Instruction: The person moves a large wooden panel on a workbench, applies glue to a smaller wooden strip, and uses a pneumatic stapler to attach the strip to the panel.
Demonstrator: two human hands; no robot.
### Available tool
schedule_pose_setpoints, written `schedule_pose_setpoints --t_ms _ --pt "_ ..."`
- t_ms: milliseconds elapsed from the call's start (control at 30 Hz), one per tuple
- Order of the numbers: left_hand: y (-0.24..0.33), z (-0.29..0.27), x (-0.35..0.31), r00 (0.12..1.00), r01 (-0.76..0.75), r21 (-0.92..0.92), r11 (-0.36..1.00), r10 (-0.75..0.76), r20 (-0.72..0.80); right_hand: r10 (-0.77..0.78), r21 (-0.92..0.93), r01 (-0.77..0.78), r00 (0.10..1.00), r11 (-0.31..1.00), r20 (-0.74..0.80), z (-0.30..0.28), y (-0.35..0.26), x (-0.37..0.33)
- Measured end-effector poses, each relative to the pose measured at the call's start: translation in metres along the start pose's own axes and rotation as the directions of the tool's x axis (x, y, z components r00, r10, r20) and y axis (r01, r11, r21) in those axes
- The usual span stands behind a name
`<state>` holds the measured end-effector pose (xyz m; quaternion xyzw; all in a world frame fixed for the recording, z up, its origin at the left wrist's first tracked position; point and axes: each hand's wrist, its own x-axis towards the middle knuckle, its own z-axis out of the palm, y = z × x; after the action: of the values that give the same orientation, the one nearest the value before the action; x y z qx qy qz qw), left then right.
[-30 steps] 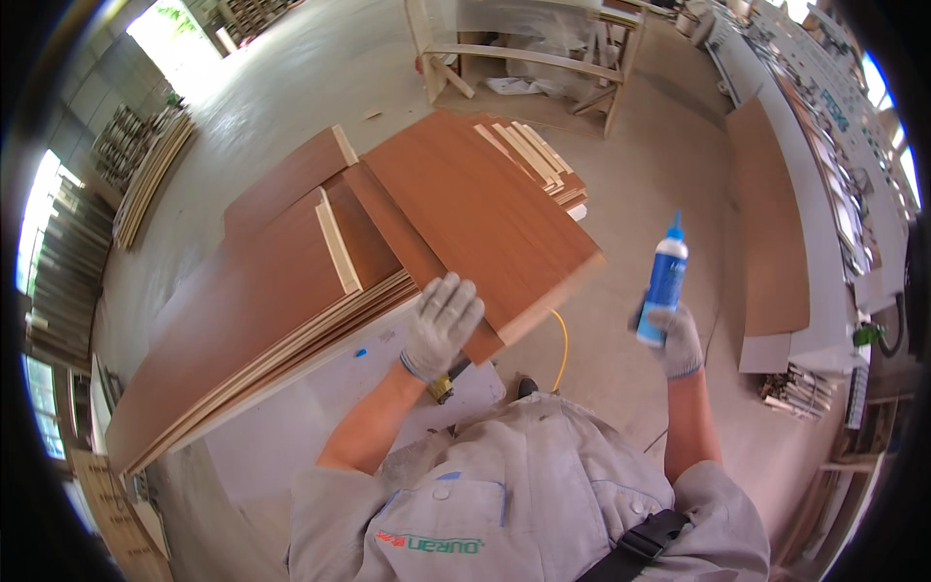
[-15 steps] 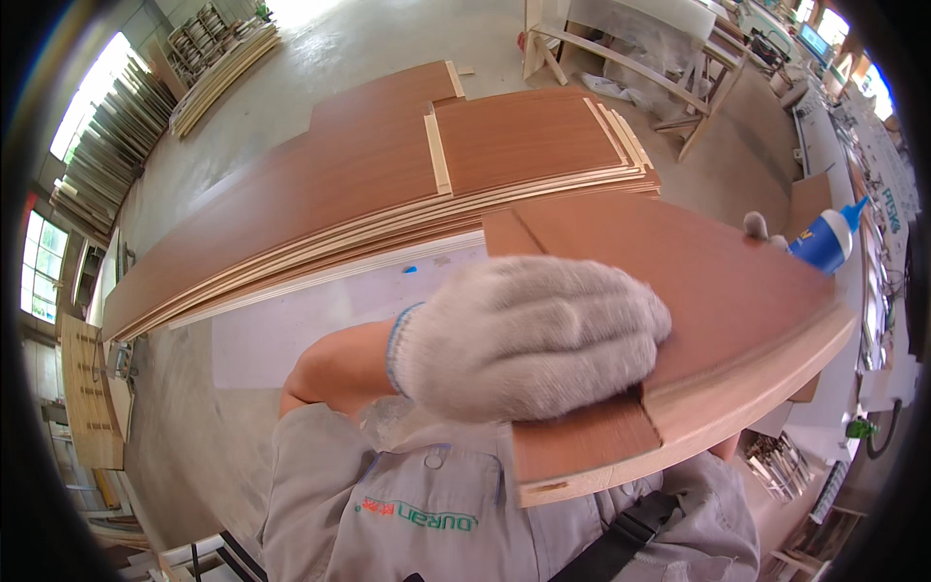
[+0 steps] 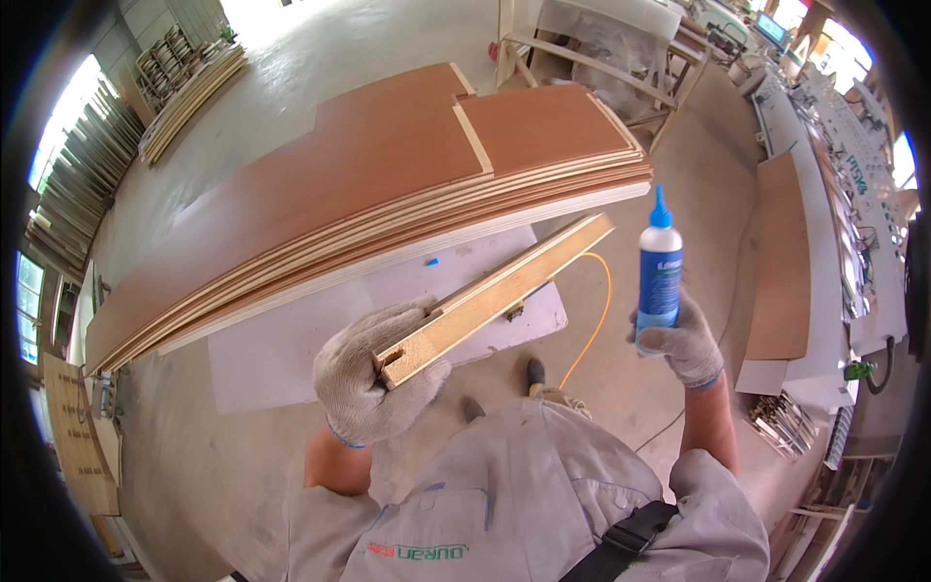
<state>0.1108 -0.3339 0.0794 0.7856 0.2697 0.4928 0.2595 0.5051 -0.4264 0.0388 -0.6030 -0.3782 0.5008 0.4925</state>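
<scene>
A smooth grey concrete floor [image 3: 713, 213] is spread below the left fingers [image 3: 373, 325] and the right fingers [image 3: 655, 340], and is whitened by daylight at its far end. Well to the left of the left fingers, a bright window [image 3: 29, 283] is seen, with tall, narrow timber strips [image 3: 78, 189] stood upright nearby. Ahead of the right fingers, a pale wooden frame stand [image 3: 582, 58] is placed; to their right, a long white workbench [image 3: 824, 262] is fronted by a flat brown sheet [image 3: 779, 257].
</scene>
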Motion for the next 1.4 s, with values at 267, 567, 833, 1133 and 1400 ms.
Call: schedule_pose_setpoints --t_ms 267,567,833,1133,1400 --pt "-0.037 -0.002 -0.028 0.97 0.176 0.11 0.978 -0.153 -0.191 -0.204 -0.584 0.066 0.963 0.809 -0.174 0.003 -0.007 0.015" --pt "-0.062 0.012 -0.055 0.918 0.175 -0.04 0.984 -0.178 -0.355 -0.702 -0.065 0.753 0.574 0.655 -0.423 -0.121 -0.106 0.022" --pt "-0.083 -0.002 -0.108 0.867 0.099 -0.333 0.938 -0.245 -0.434 -0.736 0.562 0.705 0.637 0.434 -0.231 0.072 -0.162 0.071" --pt "-0.064 0.013 -0.126 0.852 0.177 -0.326 0.929 -0.311 -0.422 -0.579 0.247 0.533 0.653 0.809 0.488 0.25 -0.119 0.026" --pt "-0.061 0.019 -0.125 0.873 0.166 -0.297 0.94 -0.28 -0.399 -0.536 0.013 0.594 0.715 0.804 0.448 0.251 -0.123 0.017"
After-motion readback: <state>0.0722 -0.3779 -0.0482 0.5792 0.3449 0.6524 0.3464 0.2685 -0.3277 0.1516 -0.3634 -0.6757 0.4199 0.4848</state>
